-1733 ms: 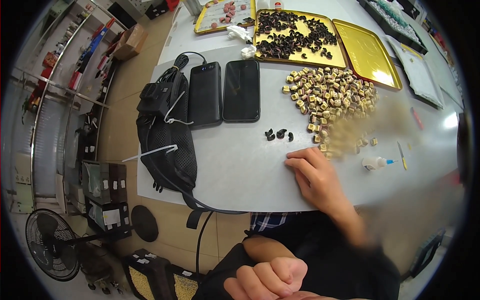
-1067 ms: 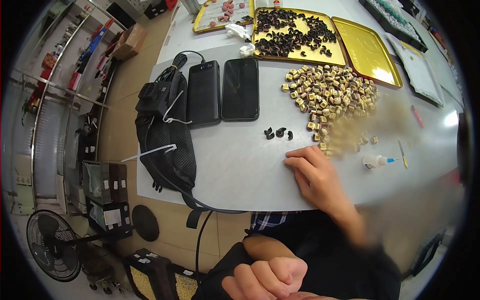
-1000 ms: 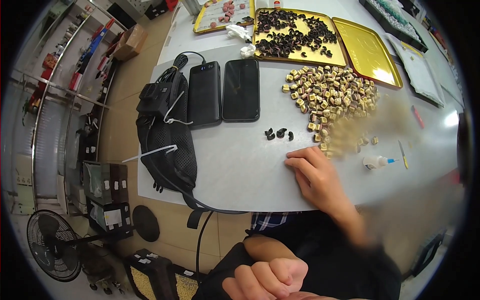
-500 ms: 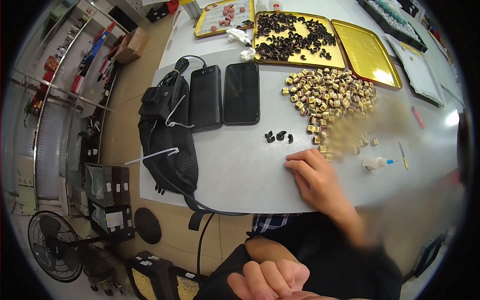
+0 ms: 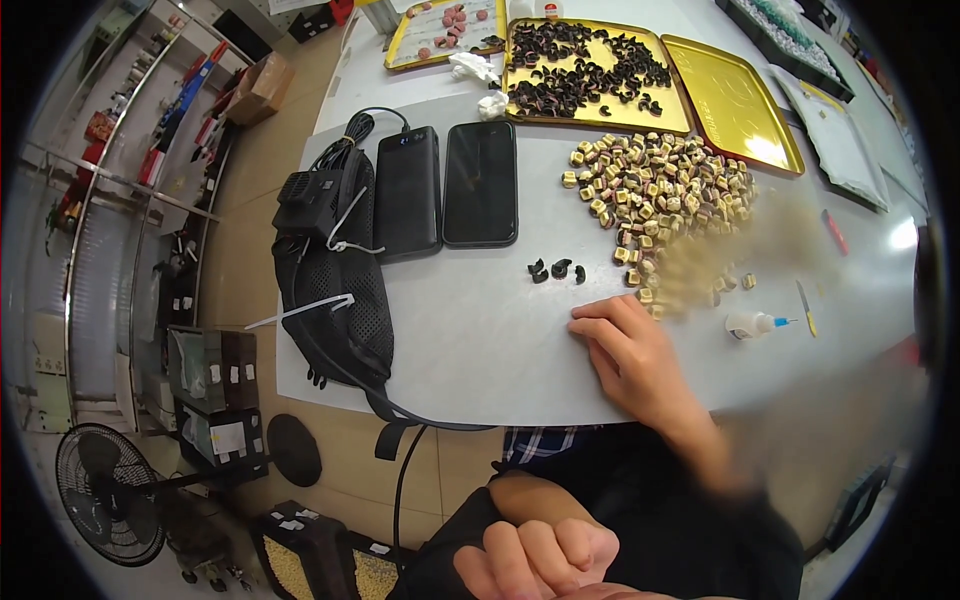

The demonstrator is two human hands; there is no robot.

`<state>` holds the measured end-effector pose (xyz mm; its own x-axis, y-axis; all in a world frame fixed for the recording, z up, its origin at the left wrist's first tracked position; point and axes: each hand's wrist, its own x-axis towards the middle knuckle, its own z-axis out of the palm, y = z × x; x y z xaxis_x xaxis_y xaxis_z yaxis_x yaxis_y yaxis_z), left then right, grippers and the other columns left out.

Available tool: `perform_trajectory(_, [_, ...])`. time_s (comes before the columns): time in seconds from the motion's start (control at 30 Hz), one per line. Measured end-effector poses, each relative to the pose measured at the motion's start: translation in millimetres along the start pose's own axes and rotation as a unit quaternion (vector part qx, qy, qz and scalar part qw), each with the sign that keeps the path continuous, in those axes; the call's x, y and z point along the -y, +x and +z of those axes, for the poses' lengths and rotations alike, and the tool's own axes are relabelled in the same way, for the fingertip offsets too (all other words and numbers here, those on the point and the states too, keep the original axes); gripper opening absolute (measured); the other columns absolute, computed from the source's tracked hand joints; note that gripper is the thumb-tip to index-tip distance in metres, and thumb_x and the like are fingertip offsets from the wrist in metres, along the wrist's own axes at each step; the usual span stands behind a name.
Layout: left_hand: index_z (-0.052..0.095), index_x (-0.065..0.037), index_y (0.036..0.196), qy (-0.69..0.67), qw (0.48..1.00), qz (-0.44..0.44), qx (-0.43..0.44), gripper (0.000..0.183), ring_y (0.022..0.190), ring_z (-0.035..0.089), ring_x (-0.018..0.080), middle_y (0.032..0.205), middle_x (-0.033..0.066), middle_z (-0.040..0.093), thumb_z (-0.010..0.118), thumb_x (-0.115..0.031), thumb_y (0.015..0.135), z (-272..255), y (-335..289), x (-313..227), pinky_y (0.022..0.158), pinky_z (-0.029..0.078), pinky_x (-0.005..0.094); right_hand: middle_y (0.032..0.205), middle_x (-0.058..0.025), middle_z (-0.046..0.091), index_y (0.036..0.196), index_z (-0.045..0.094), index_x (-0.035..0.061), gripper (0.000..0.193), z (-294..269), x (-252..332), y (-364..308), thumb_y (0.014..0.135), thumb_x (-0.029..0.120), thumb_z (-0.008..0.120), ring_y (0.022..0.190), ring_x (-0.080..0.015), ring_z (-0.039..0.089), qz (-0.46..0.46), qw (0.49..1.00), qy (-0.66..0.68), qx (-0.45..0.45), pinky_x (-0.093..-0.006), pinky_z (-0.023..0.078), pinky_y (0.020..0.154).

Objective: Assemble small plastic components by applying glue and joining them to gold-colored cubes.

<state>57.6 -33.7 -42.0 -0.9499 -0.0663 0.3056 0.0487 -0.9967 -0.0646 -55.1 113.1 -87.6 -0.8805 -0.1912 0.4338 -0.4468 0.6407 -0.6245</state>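
My right hand (image 5: 635, 355) rests on the grey-white table top, its fingers loosely bent and nothing visible in them. Three small dark curved pieces (image 5: 558, 270) lie just beyond its fingertips. Next to it spreads a big heap of small yellow and dark brown cube-like pieces (image 5: 665, 195), partly veiled by a blurred smear in the picture. Low in the view and close to my body, my left hand (image 5: 535, 560) is curled into a fist; no object shows in it. A small bottle with a blue needle tip (image 5: 750, 325) lies to the right of my right hand.
A gold tray (image 5: 560, 115) of dark curved pieces stands at the back, beside an upturned gold tray or lid (image 5: 735, 105). A phone (image 5: 481, 185), a black power bank (image 5: 408, 195) and a black strap device (image 5: 335, 290) lie left. A thin knife (image 5: 806, 305) lies right.
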Motion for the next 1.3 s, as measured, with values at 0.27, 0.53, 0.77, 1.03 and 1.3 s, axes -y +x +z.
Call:
perform_trajectory(0.27, [0.056,-0.014,0.085,0.144,0.987,0.044,-0.047,0.016,0.085,0.058,0.0145,0.097,-0.0008,0.057,0.066,-0.007,0.096,28,19,20,0.076,0.045,0.0313,0.101,-0.0107,0.066,0.1,0.067,0.0011,0.024,3,-2,-2,0.079,-0.01,0.066,0.089,-0.031,0.061,0.011,1.0,0.006,-0.002,-0.0384,0.051,0.077])
perform_trajectory(0.53, [0.057,-0.013,0.089,0.115,0.993,-0.02,-0.031,0.023,0.088,0.061,0.017,0.1,0.0016,0.059,0.074,-0.028,0.093,22,26,14,0.077,0.047,0.0327,0.101,-0.0108,0.066,0.099,0.066,0.001,0.023,2,-2,-1,0.08,-0.01,0.066,0.089,-0.0304,0.062,0.007,1.0,0.0,-0.005,-0.0381,0.051,0.077])
perform_trajectory(0.77, [0.057,-0.013,0.09,0.072,0.995,-0.06,0.018,0.025,0.088,0.061,0.0167,0.099,0.0021,0.059,0.074,-0.03,0.093,10,29,15,0.077,0.047,0.0325,0.102,-0.0103,0.067,0.099,0.066,0.0015,0.023,3,-4,-4,0.079,-0.009,0.066,0.088,-0.0299,0.062,0.002,1.0,-0.004,-0.005,-0.0381,0.052,0.076])
perform_trajectory(1.03, [0.056,-0.013,0.091,0.094,0.993,-0.065,-0.019,0.026,0.087,0.061,0.0162,0.098,0.0033,0.06,0.074,-0.032,0.093,21,25,19,0.078,0.047,0.0319,0.103,-0.0102,0.066,0.1,0.065,0.0019,0.024,3,-5,-4,0.078,-0.009,0.067,0.089,-0.0297,0.062,0.001,1.0,-0.005,-0.002,-0.0382,0.052,0.076])
perform_trajectory(1.3, [0.056,-0.013,0.092,0.115,0.989,-0.073,-0.059,0.027,0.083,0.06,0.0159,0.097,0.0038,0.06,0.073,-0.033,0.093,27,30,21,0.075,0.046,0.0314,0.103,-0.0104,0.066,0.1,0.065,0.0015,0.025,3,-6,-4,0.077,-0.009,0.067,0.09,-0.0297,0.062,-0.004,1.0,-0.004,-0.005,-0.0382,0.052,0.077])
